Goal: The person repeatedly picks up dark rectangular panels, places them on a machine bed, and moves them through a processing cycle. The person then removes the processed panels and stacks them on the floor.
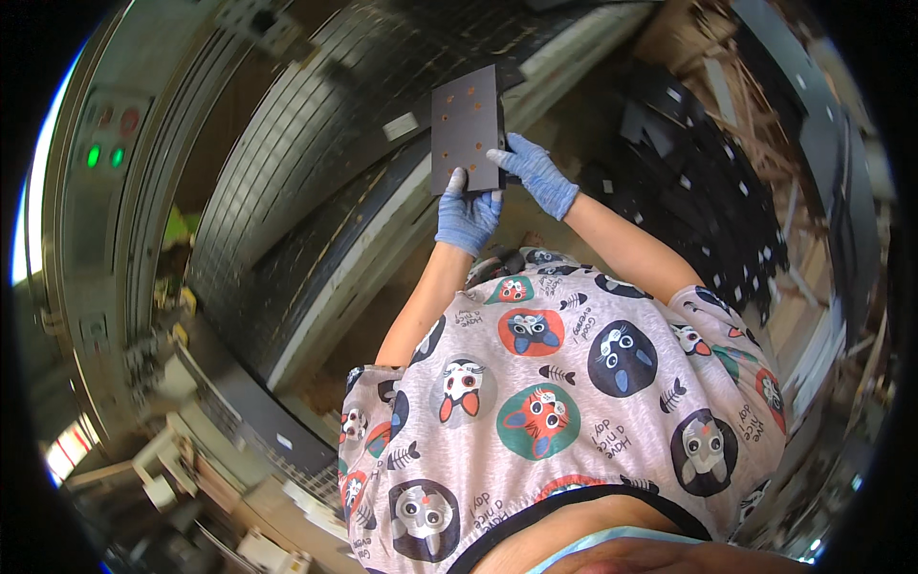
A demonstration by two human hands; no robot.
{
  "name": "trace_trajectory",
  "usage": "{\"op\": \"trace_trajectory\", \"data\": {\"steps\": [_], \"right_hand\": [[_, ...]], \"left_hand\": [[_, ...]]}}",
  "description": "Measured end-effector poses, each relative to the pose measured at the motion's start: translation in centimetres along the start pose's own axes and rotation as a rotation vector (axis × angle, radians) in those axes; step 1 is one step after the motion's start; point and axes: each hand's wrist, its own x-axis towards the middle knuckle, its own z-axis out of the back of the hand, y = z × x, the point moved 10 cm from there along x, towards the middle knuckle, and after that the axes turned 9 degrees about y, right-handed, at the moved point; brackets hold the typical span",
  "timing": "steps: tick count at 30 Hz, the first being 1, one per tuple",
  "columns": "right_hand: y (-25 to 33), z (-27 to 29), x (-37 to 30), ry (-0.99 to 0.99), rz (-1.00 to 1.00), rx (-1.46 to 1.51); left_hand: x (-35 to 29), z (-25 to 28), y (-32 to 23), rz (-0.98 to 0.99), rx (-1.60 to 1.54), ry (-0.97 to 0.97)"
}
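Panel (462,132), one, holes (445,119) already in; our left hand (468,218) grips bottom edge, right hand (537,174) right side; what remains, we cannot tell.

panel (464,130): smooth, matt | gloves (543,180): knitted cloth, matt | shirt (602,430): printed cloth, matt | strips (715,88): rough bare wood | machine housing (72,201): smooth painted metal

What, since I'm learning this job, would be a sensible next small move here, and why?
Probably turn the dark panel over: its face with small brown marks, possibly holes, is in plain view, while its back is hidden. The left hand grips its near end and the right hand its right edge, so both seem well placed to flip it.
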Motion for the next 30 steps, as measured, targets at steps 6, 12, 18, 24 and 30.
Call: {"op": "trace_trajectory", "data": {"steps": [6, 12, 18, 24, 30], "right_hand": [[-4.0, -1.9, 6.5, 0.062, -0.119, 0.29], [-0.8, 5.4, 18.0, -0.103, 0.038, 0.089], [6.6, 12.9, 23.0, -0.402, 0.017, -0.789], [12.7, 5.9, 15.3, -0.284, 0.088, -1.551], [14.7, 6.8, 18.5, -0.26, 0.313, -1.688]], "left_hand": [[-5.5, 1.2, -5.5, -0.186, 0.853, -0.039], [-15.4, 2.5, -10.6, -0.556, 0.998, -0.322], [-20.1, 8.2, -13.0, -0.771, 0.804, -0.309], [-20.5, 13.9, -11.0, -0.763, 0.697, -0.541], [-18.0, 14.7, -9.9, -0.821, 0.676, -0.453]]}}
